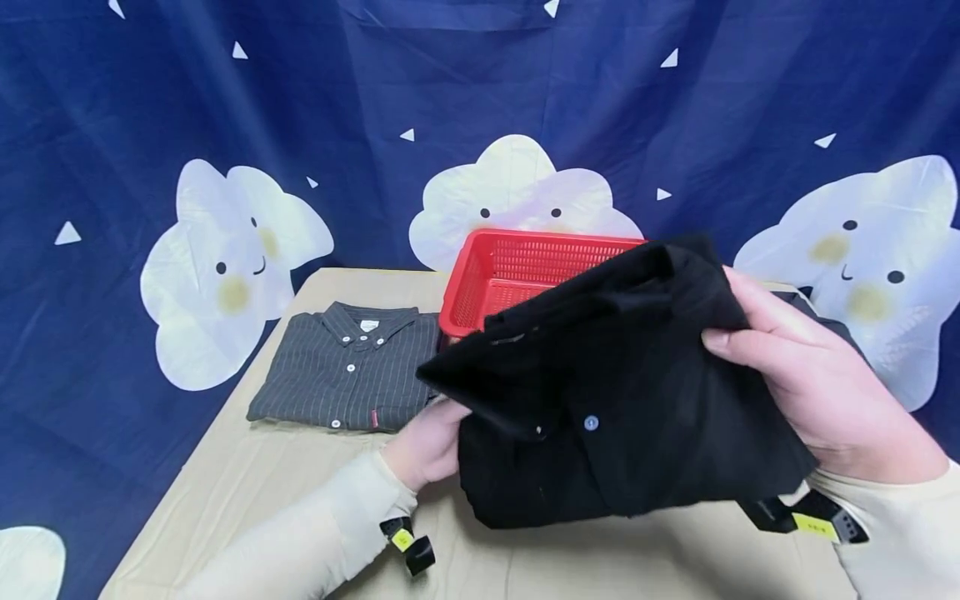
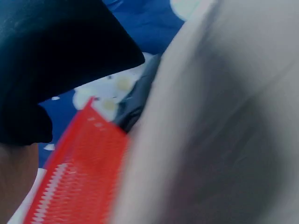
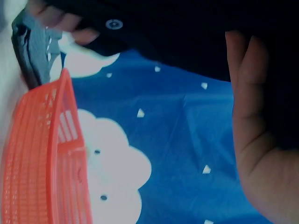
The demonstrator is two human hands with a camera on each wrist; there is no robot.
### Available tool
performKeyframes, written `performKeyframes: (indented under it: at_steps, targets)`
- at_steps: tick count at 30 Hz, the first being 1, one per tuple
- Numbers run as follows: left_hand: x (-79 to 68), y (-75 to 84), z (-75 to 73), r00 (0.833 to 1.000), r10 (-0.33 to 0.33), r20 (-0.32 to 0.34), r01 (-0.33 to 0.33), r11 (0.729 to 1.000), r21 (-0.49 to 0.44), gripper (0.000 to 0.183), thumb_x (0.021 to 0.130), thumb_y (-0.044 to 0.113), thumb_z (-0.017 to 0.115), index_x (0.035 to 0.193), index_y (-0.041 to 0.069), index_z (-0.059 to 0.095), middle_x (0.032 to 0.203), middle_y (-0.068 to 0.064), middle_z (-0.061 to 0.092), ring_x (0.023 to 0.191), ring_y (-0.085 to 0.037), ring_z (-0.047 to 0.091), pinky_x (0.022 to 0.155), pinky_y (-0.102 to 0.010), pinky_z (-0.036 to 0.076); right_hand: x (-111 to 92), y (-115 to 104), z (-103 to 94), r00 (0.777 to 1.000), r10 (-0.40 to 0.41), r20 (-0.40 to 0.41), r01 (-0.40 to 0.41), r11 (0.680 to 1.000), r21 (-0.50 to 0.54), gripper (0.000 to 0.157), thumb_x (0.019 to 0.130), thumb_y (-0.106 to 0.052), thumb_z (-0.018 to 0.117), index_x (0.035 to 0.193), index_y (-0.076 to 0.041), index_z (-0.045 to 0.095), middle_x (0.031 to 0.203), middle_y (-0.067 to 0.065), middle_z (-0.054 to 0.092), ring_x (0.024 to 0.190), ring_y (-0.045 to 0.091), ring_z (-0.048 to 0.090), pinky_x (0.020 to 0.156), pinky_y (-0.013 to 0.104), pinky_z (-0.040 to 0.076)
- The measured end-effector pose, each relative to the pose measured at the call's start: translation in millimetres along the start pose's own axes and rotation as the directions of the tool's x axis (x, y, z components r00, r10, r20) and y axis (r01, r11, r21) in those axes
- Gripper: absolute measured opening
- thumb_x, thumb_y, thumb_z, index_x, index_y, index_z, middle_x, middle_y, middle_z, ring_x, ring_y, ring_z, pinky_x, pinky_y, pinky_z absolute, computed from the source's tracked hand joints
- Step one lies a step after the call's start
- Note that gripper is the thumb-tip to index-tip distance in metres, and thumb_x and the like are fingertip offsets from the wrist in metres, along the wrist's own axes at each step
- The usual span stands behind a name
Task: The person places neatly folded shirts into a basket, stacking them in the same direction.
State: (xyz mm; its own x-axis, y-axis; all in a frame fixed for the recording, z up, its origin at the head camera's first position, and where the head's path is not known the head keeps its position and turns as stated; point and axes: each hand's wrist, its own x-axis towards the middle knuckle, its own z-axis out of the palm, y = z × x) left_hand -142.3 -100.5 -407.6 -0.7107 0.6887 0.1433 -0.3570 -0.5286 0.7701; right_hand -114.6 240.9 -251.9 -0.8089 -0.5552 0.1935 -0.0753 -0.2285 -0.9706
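Observation:
A folded black shirt point(image 1: 637, 417) with a collar and a pale button is held up in front of me, tilted, its upper edge overlapping the red basket in the head view. My right hand point(image 1: 825, 375) grips its right side, thumb on the front and the other fingers hidden behind the cloth. At its left edge my left hand point(image 1: 431, 442) holds the shirt, most of its fingers covered in the head view. The right wrist view shows fingers point(image 3: 65, 23) of the left hand curled at the cloth near the button point(image 3: 114, 24).
A red plastic basket point(image 1: 465, 287) stands at the back middle of the table point(image 1: 247, 500). Left of it lies a folded dark pinstriped shirt point(image 1: 337, 358). More dark cloth point(image 1: 832, 325) shows behind my right hand. A blue curtain point(image 1: 360, 100) with white clouds hangs behind.

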Motion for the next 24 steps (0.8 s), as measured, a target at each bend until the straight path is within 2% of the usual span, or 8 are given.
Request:
performKeyframes:
  at_steps: [4,6,8,10,13,17,21,24]
  targets:
    - [5.3,34.8,6.5,0.984,0.088,-0.155,-0.077,0.994,0.08,0.014,0.103,0.019,0.058,0.113,0.01,0.063,0.108,-0.004,0.069,0.098,-0.015,0.067,0.088,-0.032,0.055,10,7,-20.1,0.999,-0.019,0.029,0.013,0.981,0.195,0.051,0.107,0.008,0.021,0.155,-0.004,0.029,0.131,0.016,0.061,0.104,0.032,0.069,0.083,0.044,0.059]
    - [12.0,53.3,11.1,0.953,0.09,-0.289,-0.051,0.989,0.14,0.017,0.103,0.017,0.057,0.116,0.007,0.059,0.11,-0.008,0.068,0.099,-0.018,0.067,0.088,-0.035,0.057,17,11,-31.4,0.999,-0.017,0.047,0.005,0.966,0.257,0.048,0.107,0.006,0.02,0.152,-0.004,0.032,0.128,0.017,0.064,0.103,0.033,0.07,0.081,0.046,0.059]
    - [20.4,69.6,12.6,0.928,0.102,-0.358,-0.033,0.98,0.194,0.024,0.104,0.016,0.052,0.126,0.005,0.054,0.118,-0.012,0.064,0.105,-0.021,0.066,0.091,-0.039,0.056,24,17,-42.0,0.999,-0.01,0.046,-0.004,0.957,0.292,0.041,0.108,0.005,0.021,0.145,-0.003,0.038,0.123,0.017,0.066,0.1,0.033,0.071,0.078,0.047,0.059]
    - [29.5,83.7,11.8,0.92,0.113,-0.375,-0.022,0.971,0.238,0.03,0.106,0.014,0.047,0.135,0.006,0.048,0.127,-0.015,0.059,0.111,-0.024,0.064,0.093,-0.042,0.055,30,23,-51.1,1.0,0.019,0.018,-0.024,0.959,0.283,0.034,0.108,0.003,0.025,0.136,-0.004,0.043,0.118,0.017,0.069,0.096,0.032,0.073,0.075,0.046,0.06]
    - [41.3,100.0,5.3,0.938,0.103,-0.33,-0.003,0.957,0.288,0.037,0.108,0.013,0.043,0.145,0.008,0.041,0.135,-0.017,0.053,0.112,-0.025,0.065,0.092,-0.043,0.055,39,32,-64.7,0.996,0.086,-0.012,-0.08,0.965,0.25,0.028,0.109,0.0,0.031,0.129,-0.006,0.049,0.111,0.014,0.071,0.09,0.029,0.074,0.071,0.044,0.061]
    - [58.6,112.1,-9.0,0.942,0.023,-0.334,0.103,0.93,0.354,0.038,0.109,0.014,0.043,0.146,0.007,0.043,0.127,-0.015,0.062,0.1,-0.023,0.071,0.084,-0.041,0.059,49,45,-85.5,0.978,0.21,-0.01,-0.202,0.952,0.23,0.027,0.11,-0.006,0.034,0.128,-0.007,0.054,0.107,0.013,0.073,0.086,0.027,0.074,0.069,0.041,0.061]
    - [73.7,111.7,-25.1,0.913,-0.111,-0.392,0.272,0.884,0.382,0.036,0.109,0.016,0.045,0.143,0.005,0.044,0.117,-0.015,0.069,0.093,-0.024,0.073,0.083,-0.044,0.059,55,59,-100.5,0.938,0.335,-0.092,-0.314,0.931,0.188,0.025,0.11,-0.009,0.037,0.118,-0.009,0.06,0.1,0.011,0.074,0.083,0.024,0.074,0.068,0.038,0.061]
    - [80.2,110.2,-33.2,0.897,-0.162,-0.412,0.342,0.844,0.413,0.037,0.109,0.017,0.045,0.143,0.004,0.042,0.119,-0.016,0.068,0.095,-0.026,0.073,0.086,-0.047,0.058,57,68,-105.5,0.913,0.377,-0.155,-0.354,0.922,0.159,0.023,0.109,-0.01,0.041,0.113,-0.01,0.063,0.1,0.01,0.074,0.084,0.022,0.074,0.069,0.037,0.061]
